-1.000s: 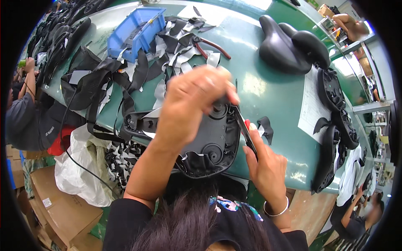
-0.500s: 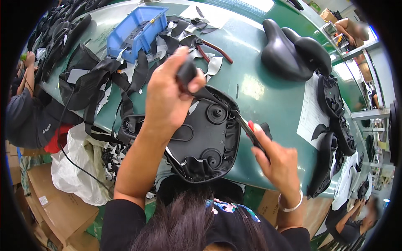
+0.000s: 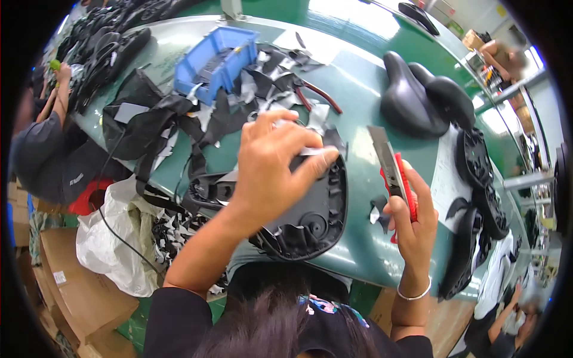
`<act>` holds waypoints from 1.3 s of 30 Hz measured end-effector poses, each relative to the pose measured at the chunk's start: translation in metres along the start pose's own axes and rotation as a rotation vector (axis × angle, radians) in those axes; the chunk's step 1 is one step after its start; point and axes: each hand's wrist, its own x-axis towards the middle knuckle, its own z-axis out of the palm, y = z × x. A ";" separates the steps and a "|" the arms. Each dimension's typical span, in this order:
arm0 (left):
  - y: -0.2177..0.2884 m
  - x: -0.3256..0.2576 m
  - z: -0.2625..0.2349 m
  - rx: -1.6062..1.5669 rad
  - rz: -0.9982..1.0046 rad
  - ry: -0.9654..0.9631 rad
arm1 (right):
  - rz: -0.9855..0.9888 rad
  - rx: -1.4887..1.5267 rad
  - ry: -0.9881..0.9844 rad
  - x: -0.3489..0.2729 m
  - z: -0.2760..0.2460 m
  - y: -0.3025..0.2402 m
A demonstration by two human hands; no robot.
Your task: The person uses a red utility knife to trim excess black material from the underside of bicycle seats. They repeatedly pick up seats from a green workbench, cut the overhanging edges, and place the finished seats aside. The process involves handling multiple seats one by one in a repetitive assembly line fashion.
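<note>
A bicycle saddle [image 3: 276, 240] lies upside down in front of me, its black cover folded over the rim onto the base. Above its far part is my left hand [image 3: 271, 167], slightly blurred. Between its thumb and fingers shows a pale-backed piece of cover material [image 3: 310, 151]; the hand hides most of it and much of the saddle. To the right, my right hand [image 3: 413, 224] is closed round a red utility knife [image 3: 401, 182]. Its wide blade is out and points up and away, apart from the saddle.
A blue bin [image 3: 206, 74] stands at the far left among black and white scraps [image 3: 239, 98]. Red-handled pliers [image 3: 322, 95] lie beside them. Finished saddles [image 3: 412, 104] sit far right, with upturned saddles [image 3: 465, 250] nearer. A co-worker [image 3: 51, 152] is at the left.
The knife has come away from the saddle rim to the right, blade raised. My left hand has moved down over the saddle; the black strip it pulled no longer shows. The view has shifted.
</note>
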 end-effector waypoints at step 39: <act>-0.044 -0.017 -0.060 -0.810 -0.739 -0.257 | -0.734 -0.387 -0.275 0.105 0.089 -0.042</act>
